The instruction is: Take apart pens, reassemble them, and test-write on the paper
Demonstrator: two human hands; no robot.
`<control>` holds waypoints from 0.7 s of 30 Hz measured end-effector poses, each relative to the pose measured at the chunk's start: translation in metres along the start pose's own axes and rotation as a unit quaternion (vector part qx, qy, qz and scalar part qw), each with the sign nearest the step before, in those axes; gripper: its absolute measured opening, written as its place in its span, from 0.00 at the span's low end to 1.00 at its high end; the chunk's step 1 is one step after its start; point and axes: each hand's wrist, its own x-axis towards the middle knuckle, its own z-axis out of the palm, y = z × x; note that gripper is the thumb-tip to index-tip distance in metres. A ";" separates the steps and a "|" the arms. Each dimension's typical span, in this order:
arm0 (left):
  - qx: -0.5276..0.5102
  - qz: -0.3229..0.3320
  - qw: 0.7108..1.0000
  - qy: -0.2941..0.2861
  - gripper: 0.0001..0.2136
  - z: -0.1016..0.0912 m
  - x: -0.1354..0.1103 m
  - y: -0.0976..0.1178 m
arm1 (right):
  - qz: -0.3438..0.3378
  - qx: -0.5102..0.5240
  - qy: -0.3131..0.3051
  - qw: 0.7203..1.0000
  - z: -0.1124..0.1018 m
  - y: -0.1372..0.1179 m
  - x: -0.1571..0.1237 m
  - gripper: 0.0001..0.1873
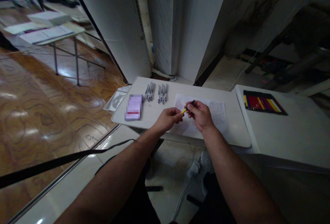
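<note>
Both my hands meet over a small white table (pixel 154 112). My left hand (pixel 168 118) is closed, pinching the yellow end of a thin pen (pixel 187 106). My right hand (pixel 200 114) is closed on the pen's dark end, which points up and to the right. Under the hands lies a sheet of paper (pixel 218 111) covered in red scribbles. Two bunches of pens (pixel 150 91) (pixel 163 93) lie further back on the table.
A blurred purple packet (pixel 134 107) lies at the table's left, with a clear bag (pixel 116 100) beside it. A second white table (pixel 296 131) on the right carries a box of coloured pens (pixel 263 102). White pillars stand behind. A black strap (pixel 51 164) crosses the floor.
</note>
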 end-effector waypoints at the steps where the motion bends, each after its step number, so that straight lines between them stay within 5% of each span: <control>1: 0.002 0.003 1.000 0.002 0.12 0.000 0.000 0.000 | -0.001 -0.002 0.000 1.000 0.000 0.000 0.000 0.11; 14: 0.084 0.058 0.993 0.055 0.10 0.000 0.002 -0.010 | -0.005 -0.028 0.027 0.999 0.000 0.004 0.001 0.14; 21: 0.021 0.001 0.999 0.030 0.12 0.003 0.000 -0.001 | -0.006 -0.013 0.061 0.998 -0.001 0.001 0.003 0.14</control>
